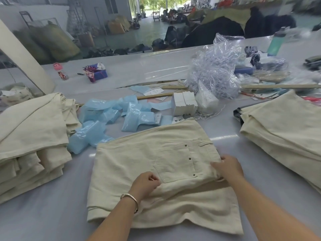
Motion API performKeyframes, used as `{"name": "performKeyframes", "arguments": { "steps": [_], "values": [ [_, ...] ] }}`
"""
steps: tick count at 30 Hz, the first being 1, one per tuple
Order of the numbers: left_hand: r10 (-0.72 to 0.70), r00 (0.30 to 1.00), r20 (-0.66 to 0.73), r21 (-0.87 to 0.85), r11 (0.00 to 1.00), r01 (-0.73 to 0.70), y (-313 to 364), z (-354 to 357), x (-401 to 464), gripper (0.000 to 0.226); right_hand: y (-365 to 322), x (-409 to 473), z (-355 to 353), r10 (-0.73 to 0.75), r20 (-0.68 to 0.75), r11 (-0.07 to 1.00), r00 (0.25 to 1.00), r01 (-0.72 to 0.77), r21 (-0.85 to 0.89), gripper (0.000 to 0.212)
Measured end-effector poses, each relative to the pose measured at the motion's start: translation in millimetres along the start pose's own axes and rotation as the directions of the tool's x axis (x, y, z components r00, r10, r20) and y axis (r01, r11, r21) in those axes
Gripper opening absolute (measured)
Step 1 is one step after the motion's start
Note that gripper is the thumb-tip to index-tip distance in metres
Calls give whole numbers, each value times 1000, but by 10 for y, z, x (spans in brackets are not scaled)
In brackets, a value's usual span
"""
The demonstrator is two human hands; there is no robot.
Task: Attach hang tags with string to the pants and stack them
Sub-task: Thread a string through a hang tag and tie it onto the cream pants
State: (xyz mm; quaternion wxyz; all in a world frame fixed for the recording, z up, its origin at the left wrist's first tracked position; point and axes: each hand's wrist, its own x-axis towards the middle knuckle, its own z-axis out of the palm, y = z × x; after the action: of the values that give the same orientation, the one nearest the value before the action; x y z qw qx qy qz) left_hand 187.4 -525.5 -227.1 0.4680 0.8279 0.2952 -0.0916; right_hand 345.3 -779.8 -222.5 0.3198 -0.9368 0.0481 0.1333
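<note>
Lying folded at the centre of the white table [225, 133], a cream pair of pants [147, 162] shows its back pocket [175, 162] face up, rivets visible at the pocket corners. Left hand [145, 184]: fingers curled, pinching the folded fabric edge at about 7 o'clock of the pocket; a metal bangle [130, 199] sits on that wrist. Right hand [229, 168]: fingers curled round the waistband edge at about 4 o'clock of the pocket, grasping the cloth.

At 9 o'clock of the pants, a stack of cream pants [31, 145], well apart. At 3 o'clock, a second cream stack [284, 129], also apart.

At 12 o'clock, just beyond the pants: blocks of white hang tags [184, 103] standing upright, with loose white string [208, 115] trailing beside them. At 11 o'clock, a scatter of pale blue plastic bags [111, 117]. At 1 o'clock, a crumpled clear plastic heap [217, 72]. No tag attachment on the held pants is discernible from this view.
</note>
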Motion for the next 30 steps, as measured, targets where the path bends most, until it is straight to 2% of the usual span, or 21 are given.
{"name": "performKeyframes", "arguments": {
  "steps": [2,4,5,7,8,9,11,13,15,16,18,21,23,28,30],
  "values": [
    [72,996,48,-63,996,-69,115,122,2,6,-26,1,-25,10,32,992,999,-6,-129,41],
    [116,987,108,-128,987,-102,233,232,-11,9,-32,-23,-22,-12,-30,969,999,4,-246,42],
    [129,982,139,-164,981,-105,285,280,-16,12,-43,-55,-14,-71,-89,961,993,44,-273,38],
    [145,974,174,-230,968,-103,355,349,-24,16,-85,-150,38,-236,-186,956,954,194,-220,22],
    [146,973,181,-271,958,-93,388,370,-30,18,-126,-220,70,-304,-188,949,934,280,-146,13],
    [138,974,182,-340,938,-69,423,382,-35,22,-172,-306,108,-375,-158,926,913,363,-102,12],
    [106,975,198,-561,828,24,499,409,-21,30,-266,-515,172,-514,-140,857,846,504,-104,29],
    [114,963,244,-725,680,104,563,446,-8,37,-292,-713,224,-663,-176,748,727,639,-181,27],
    [163,950,267,-748,657,98,629,504,-7,42,-236,-861,337,-760,-166,648,628,714,-267,25],
    [154,955,253,-718,691,78,647,544,-3,43,-194,-912,390,-774,-150,630,616,724,-280,28],
    [89,979,184,-658,751,55,637,622,21,38,-102,-912,466,-746,-118,666,656,725,-174,25],
    [59,979,193,-723,683,101,589,693,55,24,0,-779,430,-560,-99,809,823,568,150,4],
    [59,976,211,-736,667,119,583,712,69,23,61,-671,371,-470,-60,838,881,466,283,8],
    [42,972,232,-719,680,142,572,759,122,16,75,-602,309,-472,26,838,881,440,322,40],
    [46,971,236,-703,697,138,553,745,118,15,67,-549,313,-478,32,840,878,446,310,44]
  ]
}}
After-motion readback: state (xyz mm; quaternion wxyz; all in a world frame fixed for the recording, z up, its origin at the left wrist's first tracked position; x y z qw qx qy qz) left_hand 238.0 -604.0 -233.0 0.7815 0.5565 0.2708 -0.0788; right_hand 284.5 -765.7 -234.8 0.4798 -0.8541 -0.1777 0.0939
